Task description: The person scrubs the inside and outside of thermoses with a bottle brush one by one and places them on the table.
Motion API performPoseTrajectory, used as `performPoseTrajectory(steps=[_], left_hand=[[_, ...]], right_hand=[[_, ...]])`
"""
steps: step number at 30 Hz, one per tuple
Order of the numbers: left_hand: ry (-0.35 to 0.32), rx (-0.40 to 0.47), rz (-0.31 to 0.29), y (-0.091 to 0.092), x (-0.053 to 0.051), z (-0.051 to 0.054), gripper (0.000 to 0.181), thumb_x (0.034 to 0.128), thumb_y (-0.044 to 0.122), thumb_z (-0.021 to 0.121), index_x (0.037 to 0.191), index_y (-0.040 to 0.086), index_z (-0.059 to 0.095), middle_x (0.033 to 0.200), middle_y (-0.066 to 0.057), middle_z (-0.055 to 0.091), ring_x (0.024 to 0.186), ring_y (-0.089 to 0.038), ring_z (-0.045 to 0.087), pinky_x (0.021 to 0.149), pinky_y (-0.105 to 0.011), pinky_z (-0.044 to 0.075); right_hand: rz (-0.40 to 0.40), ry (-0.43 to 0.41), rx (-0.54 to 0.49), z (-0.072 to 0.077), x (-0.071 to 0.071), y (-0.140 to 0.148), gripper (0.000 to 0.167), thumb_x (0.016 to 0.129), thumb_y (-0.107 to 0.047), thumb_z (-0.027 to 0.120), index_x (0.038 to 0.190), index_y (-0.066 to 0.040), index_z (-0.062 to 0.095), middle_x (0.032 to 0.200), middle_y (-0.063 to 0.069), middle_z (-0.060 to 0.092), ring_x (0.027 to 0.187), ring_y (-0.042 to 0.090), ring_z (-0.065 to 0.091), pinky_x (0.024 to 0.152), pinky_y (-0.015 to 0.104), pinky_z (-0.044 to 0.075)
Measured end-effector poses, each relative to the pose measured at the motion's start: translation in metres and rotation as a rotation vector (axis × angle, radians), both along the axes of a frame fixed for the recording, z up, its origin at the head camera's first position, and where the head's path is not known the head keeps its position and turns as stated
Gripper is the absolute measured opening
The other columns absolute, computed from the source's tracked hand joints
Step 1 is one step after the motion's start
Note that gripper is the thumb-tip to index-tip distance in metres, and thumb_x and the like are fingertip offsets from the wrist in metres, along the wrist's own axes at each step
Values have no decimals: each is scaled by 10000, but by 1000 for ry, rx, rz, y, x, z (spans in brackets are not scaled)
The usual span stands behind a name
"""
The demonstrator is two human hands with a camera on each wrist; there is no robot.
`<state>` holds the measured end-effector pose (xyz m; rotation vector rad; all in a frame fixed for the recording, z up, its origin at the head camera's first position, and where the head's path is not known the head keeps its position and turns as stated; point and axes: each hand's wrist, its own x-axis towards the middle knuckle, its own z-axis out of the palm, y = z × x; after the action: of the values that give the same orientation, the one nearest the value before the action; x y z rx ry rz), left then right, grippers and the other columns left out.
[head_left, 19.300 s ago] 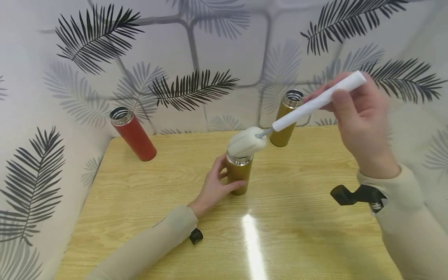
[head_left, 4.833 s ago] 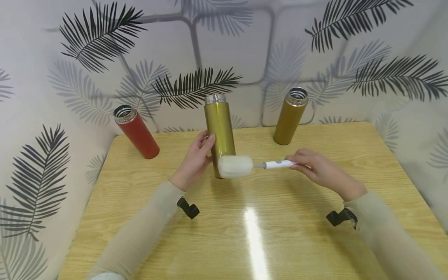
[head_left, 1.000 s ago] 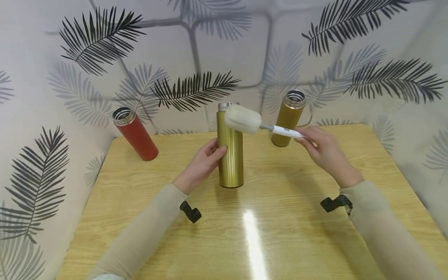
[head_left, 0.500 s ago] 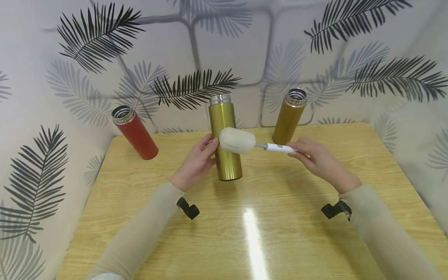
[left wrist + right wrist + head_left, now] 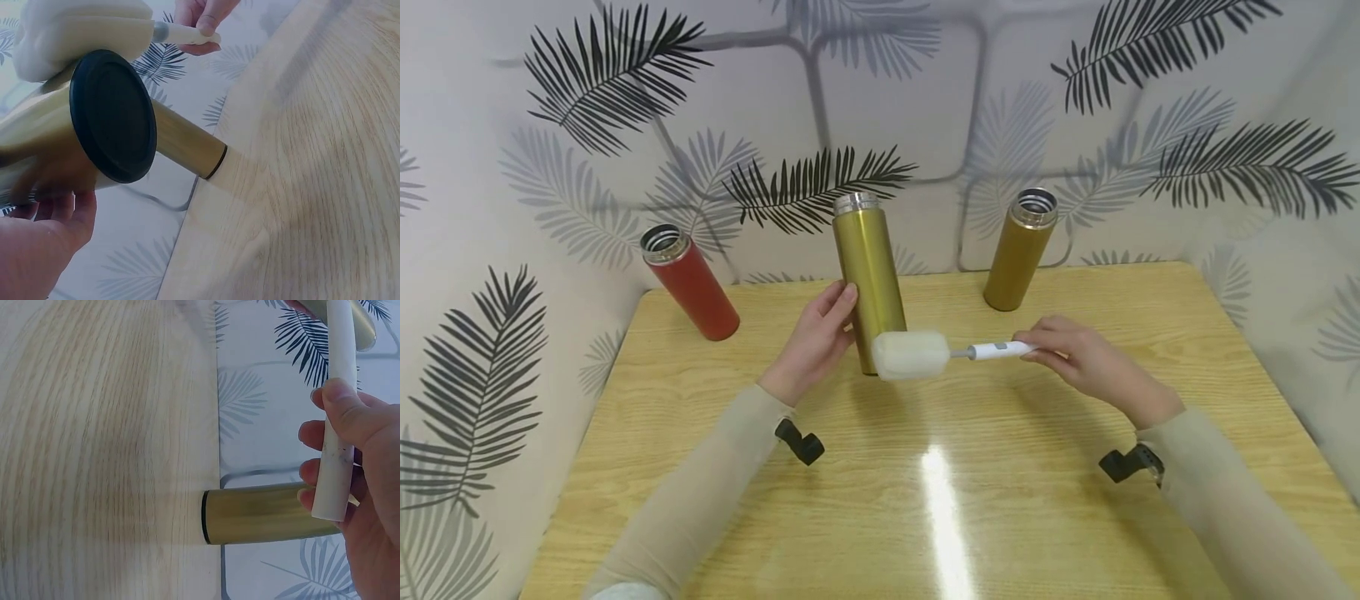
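My left hand (image 5: 820, 333) grips a gold vacuum flask (image 5: 871, 267) by its left side. The flask leans with its lidless steel neck up and back, raised off the table, and its black base (image 5: 115, 119) faces the left wrist camera. In my right hand (image 5: 1078, 358) is a bottle brush, pinched by its white handle (image 5: 996, 350). Its cream sponge head (image 5: 912, 356) lies across the flask's lower right side, seemingly against it. The fingers curl round the handle in the right wrist view. The sponge hides part of the flask's lower end.
A red flask (image 5: 691, 287) without a lid stands at the table's back left. Another gold flask (image 5: 1019, 254), also uncapped, stands at the back right, behind my right hand. Leaf-patterned wall covering (image 5: 887, 100) rises behind the wooden table (image 5: 850, 500).
About 19 seconds ago the sponge was at the flask's mouth. Over the last second it slid from near the neck down to the base end, while the flask rose and tipped left.
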<state>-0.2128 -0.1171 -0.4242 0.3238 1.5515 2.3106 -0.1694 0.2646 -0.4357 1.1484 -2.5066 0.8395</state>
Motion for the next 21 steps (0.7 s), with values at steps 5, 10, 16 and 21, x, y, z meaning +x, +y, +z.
performPoseTrajectory(steps=[5, 10, 16, 21], left_hand=[[-18, 20, 1, 0, 1, -2, 413, 1136, 228, 423, 1508, 49, 406, 1289, -40, 597, 1218, -185, 582, 1025, -380, 502], [-29, 23, -5, 1, 4, -5, 303, 1131, 228, 434, 1426, 157, 442, 1242, -23, 630, 1160, -174, 610, 943, -351, 524], [5, 10, -71, 2, 7, -7, 393, 1138, 215, 415, 1510, 94, 383, 1255, -10, 614, 1142, -157, 619, 957, -346, 530], [12, 50, -137, 2, 10, -8, 551, 1091, 291, 565, 1541, 67, 341, 1274, -18, 592, 1178, -161, 588, 997, -359, 515]], right_hand=[[-21, 37, -20, 1, 1, -1, 423, 787, 147, 792, 1172, -23, 745, 990, 11, 691, 840, 97, 559, 739, 187, 454], [-73, 68, -31, 3, -4, -2, 424, 779, 153, 799, 1162, -21, 745, 985, 42, 688, 827, 121, 562, 724, 206, 451], [-105, 80, -80, 9, -12, -1, 394, 808, 141, 783, 1171, -7, 742, 965, 71, 686, 807, 132, 539, 705, 198, 427], [-133, 92, -110, 17, -17, -3, 412, 806, 167, 771, 1179, -4, 743, 974, 77, 693, 815, 138, 548, 722, 189, 423]])
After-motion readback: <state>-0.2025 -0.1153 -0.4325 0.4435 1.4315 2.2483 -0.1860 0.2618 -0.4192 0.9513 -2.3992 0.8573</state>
